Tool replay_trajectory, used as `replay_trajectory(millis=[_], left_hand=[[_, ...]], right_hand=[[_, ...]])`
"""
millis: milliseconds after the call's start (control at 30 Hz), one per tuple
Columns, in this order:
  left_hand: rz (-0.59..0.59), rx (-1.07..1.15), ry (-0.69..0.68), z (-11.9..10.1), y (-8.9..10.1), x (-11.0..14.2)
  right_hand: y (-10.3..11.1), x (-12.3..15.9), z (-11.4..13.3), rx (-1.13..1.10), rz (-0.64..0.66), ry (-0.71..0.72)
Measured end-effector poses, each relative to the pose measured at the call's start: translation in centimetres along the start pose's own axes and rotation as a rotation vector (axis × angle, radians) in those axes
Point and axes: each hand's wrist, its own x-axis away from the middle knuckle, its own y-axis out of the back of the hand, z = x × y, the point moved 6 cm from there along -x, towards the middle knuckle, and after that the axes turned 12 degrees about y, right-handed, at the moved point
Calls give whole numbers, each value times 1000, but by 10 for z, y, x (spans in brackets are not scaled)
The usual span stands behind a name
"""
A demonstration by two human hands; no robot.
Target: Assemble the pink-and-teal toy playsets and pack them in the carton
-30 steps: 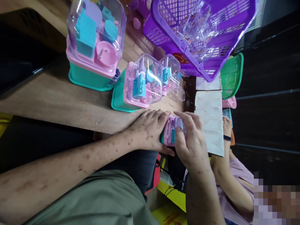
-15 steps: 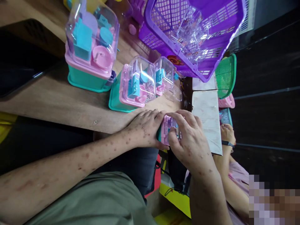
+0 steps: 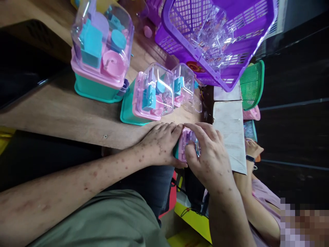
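Held the teal-and-pink box (image 3: 183, 147) by the near edge of the desk (image 3: 77, 118), base (image 3: 176, 151) pointing left, clear cover (image 3: 197, 146) right; could not tell its long axis beneath the right hand (image 3: 209, 152). Clasped it in the left hand (image 3: 163, 145), grip parted to its width; set the right's half-curled grip over the cover, hold unclear. Had white cardboard (image 3: 229, 135) close at right, desk top stretching left

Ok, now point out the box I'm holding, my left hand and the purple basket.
Held box (image 3: 182, 146): head view, on its pink part.
Left hand (image 3: 159, 146): head view, back of the hand.
Purple basket (image 3: 214, 73): head view, on its rim.
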Motion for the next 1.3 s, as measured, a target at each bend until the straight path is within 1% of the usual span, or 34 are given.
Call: replay_trajectory(millis=[100, 433, 533, 633, 700, 900, 1000, 1100, 1300], left_hand=[[-6, -7, -4, 1, -1, 0], [1, -33, 13, 0, -3, 0], [-13, -23, 15, 0, -5, 0], [-20, -2, 24, 1, -5, -1], [-15, 11, 30, 0, -5, 0], [4, 27, 38, -1, 0, 1], [13, 28, 43, -1, 0, 1], [16, 29, 41, -1, -1, 0], [25, 27, 28, 0, -1, 0]], right_hand=[[-2, 2, -1, 5, -18, -12], [-9, 5, -3, 77, 7, 0], [-7, 5, -9, 17, 50, -8], [-7, 5, -12, -59, 122, 30], [-6, 4, -11, -45, 135, 44], [-5, 4, -1, 114, 72, -19], [-4, 3, 1, 115, 62, -3], [-4, 2, 1, 119, 81, 21], [-5, 0, 9, 206, 32, -16]])
